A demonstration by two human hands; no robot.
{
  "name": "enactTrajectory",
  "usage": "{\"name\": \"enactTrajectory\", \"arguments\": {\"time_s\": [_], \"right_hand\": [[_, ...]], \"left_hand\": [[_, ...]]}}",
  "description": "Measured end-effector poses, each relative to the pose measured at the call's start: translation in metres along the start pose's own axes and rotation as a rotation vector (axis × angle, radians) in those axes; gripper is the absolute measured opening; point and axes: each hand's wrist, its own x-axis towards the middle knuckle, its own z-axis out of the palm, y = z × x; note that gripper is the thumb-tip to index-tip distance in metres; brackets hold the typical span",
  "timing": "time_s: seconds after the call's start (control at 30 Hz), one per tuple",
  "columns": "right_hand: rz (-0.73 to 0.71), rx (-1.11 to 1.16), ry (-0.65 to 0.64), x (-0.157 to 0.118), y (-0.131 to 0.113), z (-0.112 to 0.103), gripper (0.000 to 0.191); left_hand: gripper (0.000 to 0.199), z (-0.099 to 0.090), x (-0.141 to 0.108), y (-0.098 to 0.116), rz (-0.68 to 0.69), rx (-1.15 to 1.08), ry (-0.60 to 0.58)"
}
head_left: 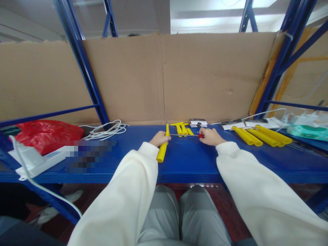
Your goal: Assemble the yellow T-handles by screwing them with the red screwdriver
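My left hand [159, 138] is closed round a yellow tapered tube [162, 152], its wide end toward me and its thin end pointing at the cardboard. In my right hand [212, 136] is a screwdriver [201, 136] with a red handle, fingers wrapped round it. The thin metal shaft runs left across to the yellow tube; whether its tip touches or enters it I cannot tell. Just behind the shaft lie several small yellow pieces [183, 129], one with a crossbar. A small stack of white and black cards [198, 122] sits behind my right hand.
Several yellow tubes [266, 136] lie at the right, near packaged cards [232, 124]. At the left are coiled white cable [109, 130], a red plastic bag [47, 135] and a power strip [48, 162]. Cardboard [205, 75] backs the blue shelf [189, 164] between blue posts [88, 73].
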Motion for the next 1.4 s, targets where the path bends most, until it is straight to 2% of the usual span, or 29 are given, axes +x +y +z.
{"name": "enactTrajectory", "arguments": {"time_s": [0.2, 0.47, 0.67, 0.83, 1.13, 1.4], "right_hand": [[-0.011, -0.02, -0.011, 0.0008, 0.0003, 0.0002, 0.014], [0.031, 0.002, -0.035, -0.0012, -0.0023, -0.0026, 0.02], [0.007, -0.01, -0.033, -0.0013, -0.0011, -0.0026, 0.015], [0.009, 0.006, -0.002, 0.0012, 0.0029, 0.0017, 0.021], [-0.001, 0.009, -0.026, 0.0003, -0.0001, -0.0005, 0.017], [0.012, 0.024, -0.017, 0.0007, 0.0002, 0.0005, 0.021]], "left_hand": [[0.023, -0.0002, 0.0028, -0.0023, 0.01, 0.017, -0.005], [0.021, -0.0008, 0.0015, -0.001, 0.007, 0.034, 0.014], [0.013, -0.0017, 0.0004, 0.0007, 0.001, 0.064, 0.048], [0.007, -0.0014, 0.0016, -0.0013, 0.012, 0.075, 0.046], [0.012, -0.002, -0.0002, -0.0001, 0.02, 0.095, 0.039], [0.012, -0.0023, 0.0003, -0.0012, 0.03, 0.091, 0.041]]}}
